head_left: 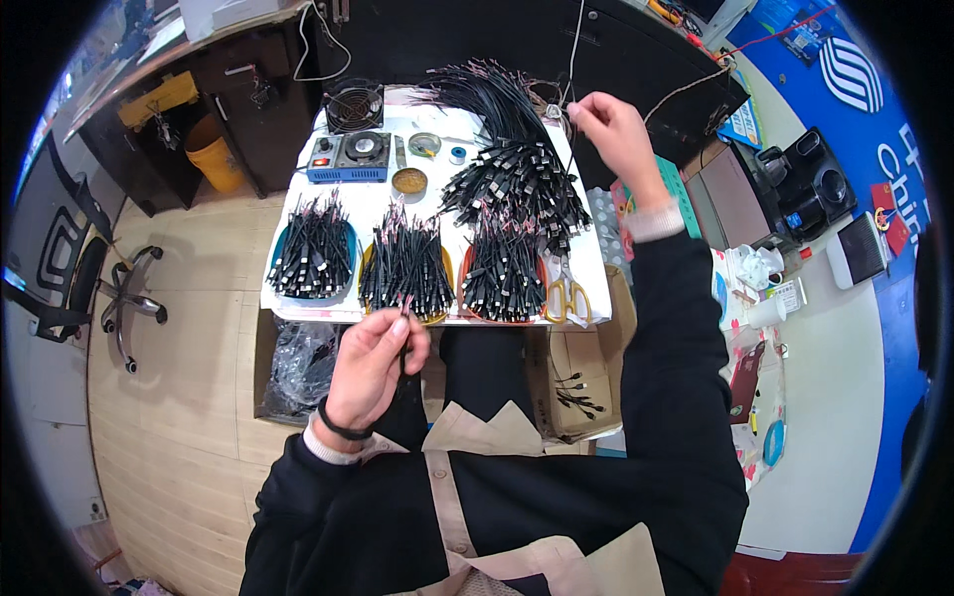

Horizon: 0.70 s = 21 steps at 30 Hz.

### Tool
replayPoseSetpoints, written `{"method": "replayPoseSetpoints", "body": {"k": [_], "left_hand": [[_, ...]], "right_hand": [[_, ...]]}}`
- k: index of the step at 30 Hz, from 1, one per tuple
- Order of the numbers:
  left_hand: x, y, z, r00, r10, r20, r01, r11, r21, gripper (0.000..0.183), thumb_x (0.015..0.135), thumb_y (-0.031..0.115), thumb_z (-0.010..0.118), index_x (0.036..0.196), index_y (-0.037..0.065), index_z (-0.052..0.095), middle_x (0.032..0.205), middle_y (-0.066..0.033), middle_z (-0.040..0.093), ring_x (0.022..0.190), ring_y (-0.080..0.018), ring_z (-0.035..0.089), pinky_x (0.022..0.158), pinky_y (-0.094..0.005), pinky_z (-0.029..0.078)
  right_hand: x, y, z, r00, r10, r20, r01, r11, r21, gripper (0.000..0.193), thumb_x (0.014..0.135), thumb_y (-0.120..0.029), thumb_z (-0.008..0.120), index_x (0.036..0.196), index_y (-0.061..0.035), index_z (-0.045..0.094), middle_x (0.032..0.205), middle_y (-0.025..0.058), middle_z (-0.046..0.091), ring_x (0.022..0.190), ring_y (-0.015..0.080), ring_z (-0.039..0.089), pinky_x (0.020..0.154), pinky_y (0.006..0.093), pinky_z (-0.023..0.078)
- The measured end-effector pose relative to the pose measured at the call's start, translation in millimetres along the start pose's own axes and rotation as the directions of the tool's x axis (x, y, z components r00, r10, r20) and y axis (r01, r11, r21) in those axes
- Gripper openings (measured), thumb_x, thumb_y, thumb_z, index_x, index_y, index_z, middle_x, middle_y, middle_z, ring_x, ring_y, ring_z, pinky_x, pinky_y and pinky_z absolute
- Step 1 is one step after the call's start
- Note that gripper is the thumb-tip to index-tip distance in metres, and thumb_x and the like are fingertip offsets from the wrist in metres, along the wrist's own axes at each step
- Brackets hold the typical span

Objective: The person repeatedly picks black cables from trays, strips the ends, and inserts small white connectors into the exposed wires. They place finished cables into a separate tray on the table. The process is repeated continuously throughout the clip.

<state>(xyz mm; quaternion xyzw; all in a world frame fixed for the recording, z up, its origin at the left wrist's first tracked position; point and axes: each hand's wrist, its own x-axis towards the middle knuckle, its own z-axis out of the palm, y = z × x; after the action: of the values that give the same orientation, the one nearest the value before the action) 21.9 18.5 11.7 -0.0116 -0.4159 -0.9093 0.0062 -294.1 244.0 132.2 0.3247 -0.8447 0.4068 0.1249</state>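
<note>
My left hand is closed in a pinch on a short black cable, its bare pinkish wire ends poking up between thumb and fingers, just off the table's near edge. Stretched out over the far right corner, my right hand has thumb and forefinger pressed together. A thin dark strand runs close by those fingertips, but what they hold is too small to make out. Three bundles of short black cables with plugs stand in a blue bowl, a yellow bowl and a red bowl. A big heap of longer black cables lies behind.
On the white table are yellow-handled scissors, a blue fume fan unit, a square fan, a round tin and a spool. A pale cord hangs above. Below is a cardboard box with loose cables.
</note>
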Motion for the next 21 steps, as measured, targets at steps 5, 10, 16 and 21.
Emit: {"method": "replayPoseSetpoints", "body": {"k": [5, 10, 16, 21], "left_hand": [[27.9, 29.3, 32.6, 0.997, 0.063, 0.055, -0.058, 0.994, -0.092, 0.020, 0.104, 0.013, 0.039, 0.103, -0.001, 0.054, 0.139, -0.0219, 0.048, 0.123, -0.0327, 0.055, 0.100, -0.0424, 0.050], [37.7, 54.6, 34.1, 0.957, 0.282, 0.068, -0.281, 0.960, -0.016, 0.018, 0.103, 0.012, 0.044, 0.105, -0.001, 0.056, 0.132, -0.0167, 0.055, 0.104, -0.0260, 0.066, 0.088, -0.0336, 0.056], [-1.9, 42.4, 24.6, 0.937, 0.345, -0.045, -0.335, 0.930, 0.154, 0.012, 0.101, 0.007, 0.047, 0.099, 0.001, 0.058, 0.111, -0.0088, 0.063, 0.065, -0.0055, 0.044, 0.056, -0.0177, 0.034], [-41.2, 21.4, 22.9, 0.962, 0.272, 0.023, -0.272, 0.955, 0.116, 0.013, 0.101, 0.009, 0.048, 0.098, 0.001, 0.058, 0.104, -0.0111, 0.065, 0.062, -0.0046, 0.042, 0.056, -0.0178, 0.033]], "right_hand": [[-146.3, -112.1, 41.5, 0.999, -0.017, 0.043, 0.010, 0.986, 0.169, 0.019, 0.088, -0.019, 0.067, 0.082, -0.0007, 0.062, 0.072, 0.0078, 0.058, 0.066, 0.0174, 0.056, 0.060, 0.0304, 0.044], [-262.8, -145.7, 134.3, 0.958, -0.283, 0.044, 0.279, 0.956, 0.088, 0.013, 0.083, -0.010, 0.070, 0.082, -0.0016, 0.060, 0.080, 0.0111, 0.057, 0.076, 0.0306, 0.057, 0.066, 0.0377, 0.048], [-303.9, -117.7, 175.7, 0.846, -0.109, 0.522, -0.047, 0.960, 0.276, 0.014, 0.084, -0.014, 0.071, 0.085, -0.0028, 0.063, 0.079, 0.0100, 0.059, 0.076, 0.0286, 0.059, 0.068, 0.0349, 0.049], [-254.8, -107.1, 132.5, 0.903, 0.159, 0.399, -0.413, 0.574, 0.707, 0.017, 0.096, -0.013, 0.060, 0.106, 0.0000, 0.066, 0.091, 0.0022, 0.066, 0.078, 0.0066, 0.059, 0.071, 0.0209, 0.047]]}}
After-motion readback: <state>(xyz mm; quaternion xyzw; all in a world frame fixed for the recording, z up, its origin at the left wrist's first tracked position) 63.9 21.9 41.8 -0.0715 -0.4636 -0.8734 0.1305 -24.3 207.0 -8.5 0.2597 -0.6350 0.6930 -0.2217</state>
